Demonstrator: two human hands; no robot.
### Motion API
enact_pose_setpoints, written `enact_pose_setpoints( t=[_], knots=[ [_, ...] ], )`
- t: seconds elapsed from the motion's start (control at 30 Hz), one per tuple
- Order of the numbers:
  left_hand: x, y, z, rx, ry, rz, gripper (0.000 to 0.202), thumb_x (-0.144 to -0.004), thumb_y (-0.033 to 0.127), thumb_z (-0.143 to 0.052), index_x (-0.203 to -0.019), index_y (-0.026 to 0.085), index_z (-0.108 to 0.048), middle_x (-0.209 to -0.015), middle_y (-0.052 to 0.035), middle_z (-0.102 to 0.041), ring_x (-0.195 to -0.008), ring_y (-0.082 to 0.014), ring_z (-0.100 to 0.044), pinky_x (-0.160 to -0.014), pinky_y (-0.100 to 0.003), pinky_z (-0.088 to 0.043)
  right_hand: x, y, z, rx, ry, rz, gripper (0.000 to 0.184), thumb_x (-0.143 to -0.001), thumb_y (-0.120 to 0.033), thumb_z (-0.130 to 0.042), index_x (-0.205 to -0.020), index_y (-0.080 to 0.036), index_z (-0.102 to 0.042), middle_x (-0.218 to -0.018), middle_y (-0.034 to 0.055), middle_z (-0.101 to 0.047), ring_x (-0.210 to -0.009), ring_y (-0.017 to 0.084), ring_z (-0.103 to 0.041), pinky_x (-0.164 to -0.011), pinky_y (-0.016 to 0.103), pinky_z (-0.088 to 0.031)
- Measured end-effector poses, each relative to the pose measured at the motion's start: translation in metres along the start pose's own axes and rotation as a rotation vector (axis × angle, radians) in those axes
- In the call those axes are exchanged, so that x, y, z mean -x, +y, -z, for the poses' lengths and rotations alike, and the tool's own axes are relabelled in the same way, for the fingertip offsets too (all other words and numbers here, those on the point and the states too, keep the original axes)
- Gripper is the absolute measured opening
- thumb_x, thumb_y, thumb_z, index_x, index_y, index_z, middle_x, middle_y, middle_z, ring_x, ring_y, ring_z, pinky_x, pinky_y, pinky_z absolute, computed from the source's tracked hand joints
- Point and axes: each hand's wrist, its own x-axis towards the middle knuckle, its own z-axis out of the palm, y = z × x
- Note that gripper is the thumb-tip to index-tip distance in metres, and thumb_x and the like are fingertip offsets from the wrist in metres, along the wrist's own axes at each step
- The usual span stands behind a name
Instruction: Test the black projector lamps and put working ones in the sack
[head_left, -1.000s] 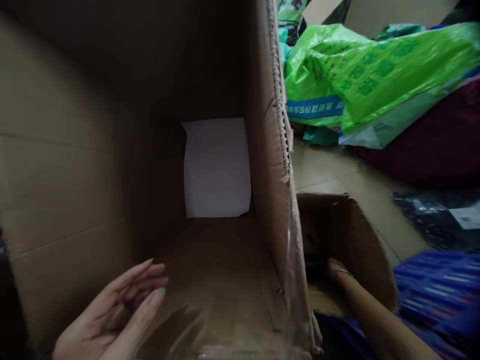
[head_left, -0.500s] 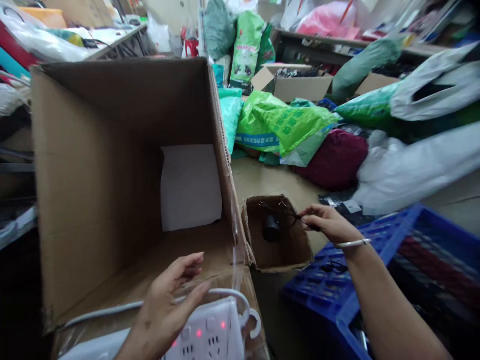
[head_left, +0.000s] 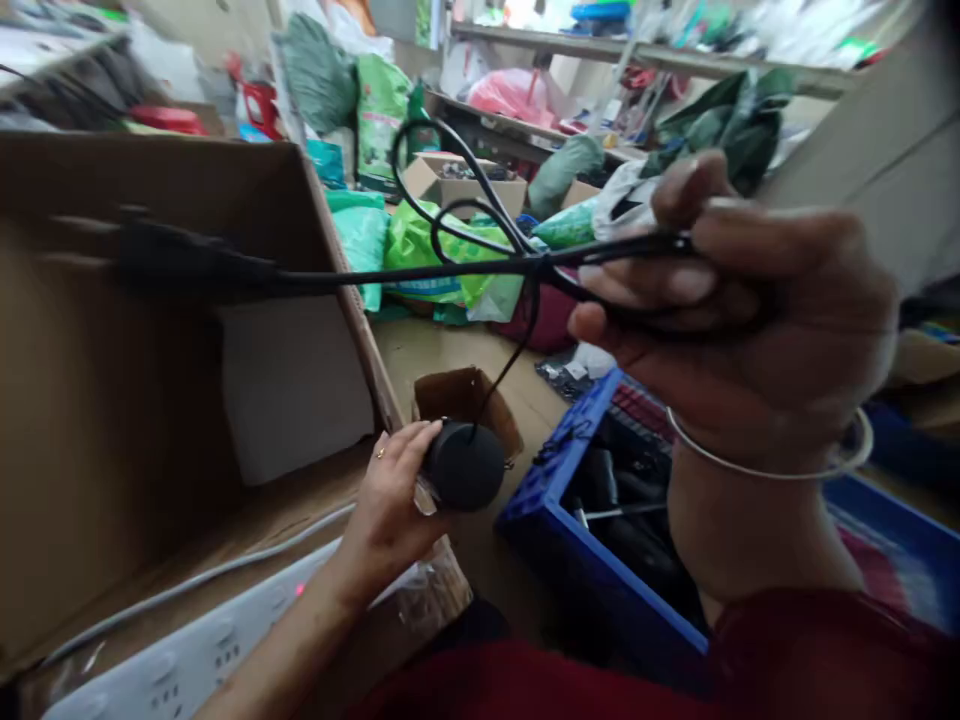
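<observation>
My left hand [head_left: 394,500] is closed on a black cylindrical device [head_left: 469,468], its flat round end facing me. A thin black power cord [head_left: 420,270] runs from that end up to my right hand [head_left: 787,310], raised close to the camera with fingers wrapped around the looped cord. The cord's plug [head_left: 195,262], blurred, sticks out to the left across the mouth of a large cardboard carton [head_left: 67,480]. Below my left wrist lies a white power strip [head_left: 172,670] with a red light.
A white sheet [head_left: 292,390] lies inside the carton. Beyond the device stands a small open cardboard box [head_left: 446,395]. A blue plastic crate [head_left: 600,550] holding dark items is to the right. Green bags [head_left: 420,250] and shelves line the back.
My right hand has risen from the small box, bringing up the cord and device. My left hand has moved right from above the power strip and taken hold of the device. The view has swung right.
</observation>
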Motion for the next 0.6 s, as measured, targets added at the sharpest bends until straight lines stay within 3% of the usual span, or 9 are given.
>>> enact_pose_setpoints(
  t=[0.07,0.17,0.23,0.3,0.4,0.5,0.53,0.6],
  knots=[
    [0.001,0.014,0.005,0.103,-0.012,-0.011,0.064,-0.059,0.017,-0.069,-0.118,0.015,-0.046,-0.115,-0.0147,-0.055,-0.108,-0.0302,-0.053,-0.093,-0.05,-0.044,0.008,-0.012,0.003,0.001,0.043,0.021,0.034,-0.089,-0.01,-0.032,-0.078,-0.02,-0.063,-0.048,-0.008,-0.045,-0.05,0.005,-0.05,-0.072,0.022,-0.056],
    [0.008,0.036,0.022,0.368,-0.14,0.153,0.058,-0.057,0.021,-0.068,-0.111,0.016,-0.049,-0.103,-0.0095,-0.06,-0.092,-0.0254,-0.06,-0.08,-0.04,-0.051,0.021,-0.012,0.023,0.04,0.046,0.125,0.016,-0.089,-0.031,-0.053,-0.089,-0.019,-0.065,-0.069,-0.0056,-0.06,-0.073,0.009,-0.058,-0.082,0.025,-0.055],
    [0.015,0.049,0.036,0.576,-0.29,0.337,0.056,-0.059,0.024,-0.067,-0.112,0.019,-0.049,-0.096,-0.0052,-0.063,-0.087,-0.0231,-0.061,-0.074,-0.034,-0.051,0.031,0.008,0.041,0.112,0.053,0.188,0.034,-0.074,-0.04,-0.072,-0.101,-0.021,-0.063,-0.087,-0.0039,-0.062,-0.085,0.011,-0.057,-0.083,0.024,-0.052],
    [0.022,0.058,0.049,0.735,-0.363,0.49,0.06,-0.058,0.027,-0.068,-0.115,0.022,-0.049,-0.093,-0.0027,-0.065,-0.089,-0.0236,-0.06,-0.072,-0.031,-0.05,0.041,0.042,0.055,0.234,0.092,0.148,0.05,-0.065,-0.037,-0.08,-0.109,-0.023,-0.06,-0.097,-0.0023,-0.06,-0.088,0.012,-0.056,-0.077,0.022,-0.051],
    [0.027,0.062,0.059,0.855,-0.319,0.608,0.067,-0.053,0.028,-0.07,-0.116,0.022,-0.048,-0.093,-0.0024,-0.065,-0.093,-0.0255,-0.057,-0.073,-0.031,-0.048,0.057,0.102,0.065,0.492,-0.031,-0.126,0.061,-0.064,-0.033,-0.08,-0.119,-0.02,-0.056,-0.087,0.0012,-0.06,-0.076,0.014,-0.056,-0.068,0.026,-0.051],
    [0.029,0.059,0.059,0.862,-0.269,0.643,0.063,-0.054,0.026,-0.073,-0.112,0.02,-0.049,-0.099,-0.0041,-0.065,-0.094,-0.0241,-0.057,-0.077,-0.032,-0.046,0.072,0.142,0.062,0.805,-0.121,-0.251,0.07,-0.058,-0.039,-0.082,-0.121,-0.02,-0.058,-0.084,0.0036,-0.06,-0.077,0.02,-0.057,-0.075,0.038,-0.05],
    [0.03,0.059,0.058,0.834,-0.243,0.653,0.061,-0.055,0.025,-0.074,-0.111,0.019,-0.049,-0.101,-0.005,-0.064,-0.094,-0.0236,-0.057,-0.08,-0.032,-0.045,0.076,0.149,0.059,0.829,-0.116,-0.264,0.071,-0.056,-0.043,-0.082,-0.12,-0.02,-0.059,-0.089,0.0058,-0.061,-0.08,0.022,-0.057,-0.078,0.041,-0.05],
    [0.031,0.058,0.053,0.726,-0.178,0.683,0.061,-0.056,0.026,-0.075,-0.109,0.017,-0.047,-0.102,-0.0068,-0.064,-0.094,-0.0232,-0.057,-0.082,-0.034,-0.044,0.083,0.154,0.049,0.64,-0.167,-0.315,0.083,-0.055,-0.054,-0.08,-0.126,-0.021,-0.053,-0.106,0.0108,-0.06,-0.091,0.027,-0.059,-0.084,0.044,-0.049]
  ],
)
